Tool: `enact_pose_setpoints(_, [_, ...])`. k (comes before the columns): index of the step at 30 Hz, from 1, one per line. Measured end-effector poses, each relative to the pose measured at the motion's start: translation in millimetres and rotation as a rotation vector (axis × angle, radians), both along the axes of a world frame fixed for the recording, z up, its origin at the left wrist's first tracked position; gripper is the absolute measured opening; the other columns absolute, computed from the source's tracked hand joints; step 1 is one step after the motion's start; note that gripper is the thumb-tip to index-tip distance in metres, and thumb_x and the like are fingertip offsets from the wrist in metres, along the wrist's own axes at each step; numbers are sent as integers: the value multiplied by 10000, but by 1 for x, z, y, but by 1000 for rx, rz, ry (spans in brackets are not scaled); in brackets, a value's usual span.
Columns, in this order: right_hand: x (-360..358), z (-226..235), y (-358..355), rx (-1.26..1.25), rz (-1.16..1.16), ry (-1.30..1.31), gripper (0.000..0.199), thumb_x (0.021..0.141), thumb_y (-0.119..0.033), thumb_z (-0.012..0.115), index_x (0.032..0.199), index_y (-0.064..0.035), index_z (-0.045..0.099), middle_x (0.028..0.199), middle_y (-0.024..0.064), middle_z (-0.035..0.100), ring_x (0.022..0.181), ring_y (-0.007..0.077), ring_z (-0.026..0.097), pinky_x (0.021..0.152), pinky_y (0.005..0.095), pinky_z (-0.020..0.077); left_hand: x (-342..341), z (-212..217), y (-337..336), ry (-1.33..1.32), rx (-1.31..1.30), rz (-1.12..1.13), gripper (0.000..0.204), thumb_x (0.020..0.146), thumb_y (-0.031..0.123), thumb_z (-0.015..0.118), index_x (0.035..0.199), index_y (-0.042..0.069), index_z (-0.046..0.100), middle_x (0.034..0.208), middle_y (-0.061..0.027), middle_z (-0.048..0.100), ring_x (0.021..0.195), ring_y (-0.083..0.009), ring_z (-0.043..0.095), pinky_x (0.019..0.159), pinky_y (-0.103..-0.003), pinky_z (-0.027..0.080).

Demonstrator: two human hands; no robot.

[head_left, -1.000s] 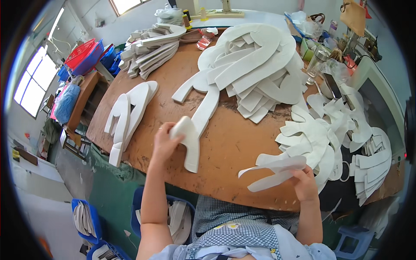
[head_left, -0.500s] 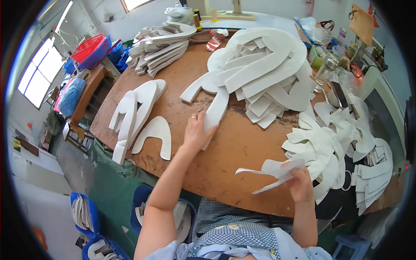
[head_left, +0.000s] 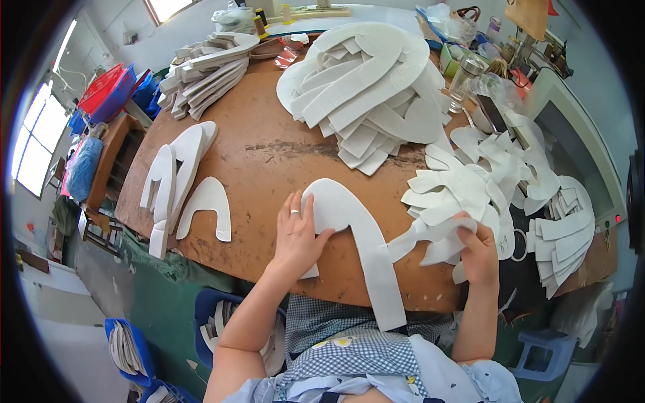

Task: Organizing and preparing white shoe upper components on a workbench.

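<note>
In front of me on the brown table lies a thick white U-shaped foam piece (head_left: 366, 245), its long leg reaching past the table's front edge. My left hand (head_left: 299, 235) grips its other leg, fingers on top and thumb on the inner side. My right hand (head_left: 478, 252) is closed on a thin white curved sheet piece (head_left: 430, 236), pinched between thumb and fingers beside the U-shaped piece. Close to that hand spreads a heap of similar thin white pieces (head_left: 463, 191). Farther back rises a large pile of thick white U-shaped pieces (head_left: 366, 87).
At left lie a small U-shaped piece (head_left: 209, 201) and several stacked ones (head_left: 178, 174). Another stack (head_left: 208, 74) stands at the far left. A glass jar (head_left: 465, 80) and a phone (head_left: 492, 113) are at right. Below the table edge is a blue bin (head_left: 205, 312).
My left hand has drawn the U-shaped piece off the big pile toward me. My right hand has lifted slightly, still holding the thin piece. The view has shifted right.
</note>
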State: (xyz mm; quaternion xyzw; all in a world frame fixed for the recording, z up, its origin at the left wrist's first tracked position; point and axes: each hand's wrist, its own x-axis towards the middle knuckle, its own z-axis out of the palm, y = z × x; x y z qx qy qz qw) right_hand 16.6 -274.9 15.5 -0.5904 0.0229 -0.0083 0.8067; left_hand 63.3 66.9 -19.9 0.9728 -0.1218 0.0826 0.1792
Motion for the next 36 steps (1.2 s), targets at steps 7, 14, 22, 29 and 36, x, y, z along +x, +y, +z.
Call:
enact_pose_setpoints(7, [33, 33, 61, -251, 255, -79, 192, 925, -17, 576, 1076, 26, 687, 849, 1, 665, 757, 71, 617, 695, 229, 497, -7, -32, -8, -125, -432, 45, 632, 930, 260, 632, 1447, 0, 380, 1491, -243, 386, 1401, -368, 368, 1113, -455, 352])
enact_pose_setpoints(14, [72, 8, 114, -393, 519, 47, 194, 949, -108, 599, 1059, 33, 671, 822, -5, 654, 706, 60, 559, 618, 235, 461, -22, 22, 2, 566, -1124, 158, 215, 942, 167, 651, 1041, -21, 625, 835, -30, 638, 723, -58, 579, 618, -224, 471])
enact_pose_setpoints(22, [133, -36, 143, -747, 377, 109, 232, 891, -208, 711, 911, 20, 673, 738, 26, 651, 646, 84, 557, 575, 267, 450, 18, 11, 13, 334, -876, 342, 237, 917, 180, 678, 802, -23, 639, 613, 22, 589, 545, -29, 468, 488, -234, 378])
enact_pose_setpoints(29, [153, -44, 150, -889, 318, 34, 223, 882, -196, 722, 845, 19, 672, 652, 34, 638, 561, 75, 524, 505, 274, 421, 45, -5, 19, 328, -742, 340, 249, 883, 181, 714, 787, -37, 643, 598, -5, 598, 546, -46, 481, 493, -248, 394])
enact_pose_setpoints(36, [153, -44, 150, -888, 308, 47, 232, 876, -200, 726, 831, 22, 675, 660, 45, 647, 566, 90, 539, 513, 293, 432, 48, -13, 22, 307, -721, 329, 244, 872, 181, 720, 783, -34, 644, 596, -40, 611, 535, -82, 519, 509, -273, 426])
